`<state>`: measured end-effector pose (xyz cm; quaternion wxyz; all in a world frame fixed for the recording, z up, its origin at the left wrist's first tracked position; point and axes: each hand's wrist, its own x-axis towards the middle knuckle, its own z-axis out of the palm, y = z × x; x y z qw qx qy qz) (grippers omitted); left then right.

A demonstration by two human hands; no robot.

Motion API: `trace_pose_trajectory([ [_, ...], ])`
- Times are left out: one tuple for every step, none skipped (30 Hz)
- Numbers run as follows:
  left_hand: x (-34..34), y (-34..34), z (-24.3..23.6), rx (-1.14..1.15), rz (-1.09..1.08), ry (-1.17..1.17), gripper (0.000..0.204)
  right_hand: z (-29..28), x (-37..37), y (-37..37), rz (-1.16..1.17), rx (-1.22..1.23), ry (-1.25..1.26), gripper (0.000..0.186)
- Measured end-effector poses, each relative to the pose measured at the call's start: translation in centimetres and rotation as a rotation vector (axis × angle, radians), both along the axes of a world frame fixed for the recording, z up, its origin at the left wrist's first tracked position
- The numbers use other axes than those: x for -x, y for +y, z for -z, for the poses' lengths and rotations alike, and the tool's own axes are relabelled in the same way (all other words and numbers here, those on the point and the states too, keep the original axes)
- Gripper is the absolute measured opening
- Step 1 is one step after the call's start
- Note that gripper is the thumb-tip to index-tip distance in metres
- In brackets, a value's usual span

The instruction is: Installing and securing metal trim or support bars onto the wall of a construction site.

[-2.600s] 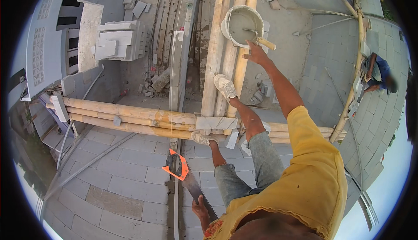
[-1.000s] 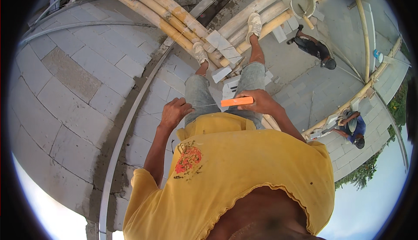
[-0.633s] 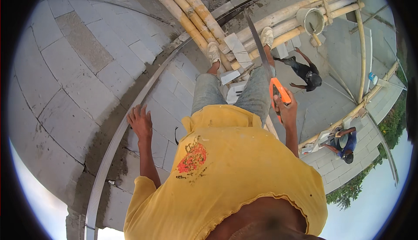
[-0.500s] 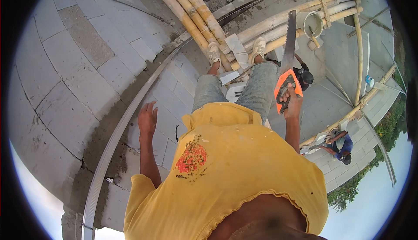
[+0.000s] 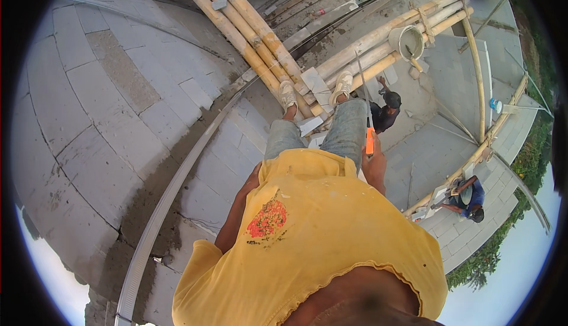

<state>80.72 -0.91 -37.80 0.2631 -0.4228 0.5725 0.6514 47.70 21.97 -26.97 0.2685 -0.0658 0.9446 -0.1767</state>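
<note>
My right hand (image 5: 374, 166) is closed round the orange handle of a hand saw (image 5: 370, 141), at the right side of my shorts. The saw is turned edge-on, so its blade shows as a thin dark line pointing away from me. My left hand (image 5: 255, 176) rests against my left hip at the hem of the yellow shirt (image 5: 319, 225). Its fingers are mostly hidden by the cloth. My shoes stand where bamboo poles (image 5: 260, 45) meet, among pale block pieces (image 5: 313, 80).
A bucket (image 5: 407, 42) with a trowel stands by bamboo poles at the right. Below, a person in a dark cap (image 5: 391, 99) is close to the saw; another in blue (image 5: 471, 199) works farther right. A grey block wall (image 5: 100, 101) with a long metal strip (image 5: 177, 172) runs along my left.
My right hand has lowered the saw toward my thigh and turned its blade edge-on. My left hand has come in from the wall side to my hip. The view has shifted slightly.
</note>
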Motion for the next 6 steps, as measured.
trace_pose_trajectory([
  [0.4, -0.5, -0.2, 0.030, 0.028, 0.033, 0.050, -0.1, -0.5, 0.0, 0.000, 0.036, 0.023, 0.052],
  [1.0, -1.3, -0.4, 0.057, 0.052, 0.052, 0.050, 0.0, -0.9, 0.0, -0.089, -0.010, -0.106, 0.054],
  [1.8, -2.0, -0.8, 0.079, 0.063, 0.055, 0.050, 0.1, -1.1, 0.0, -0.178, -0.085, -0.242, 0.055],
  [2.8, -3.0, -1.3, 0.097, 0.069, 0.059, 0.050, 0.4, -0.9, 0.1, -0.166, -0.045, -0.213, 0.055],
  [4.1, -4.2, -1.6, 0.096, 0.059, 0.029, 0.060, 0.7, -0.7, 0.2, -0.340, -0.099, -0.234, 0.060],
  [5.4, -5.5, -2.1, 0.094, 0.048, -0.001, 0.070, 1.1, -0.4, 0.3, -0.499, -0.198, -0.291, 0.066],
])
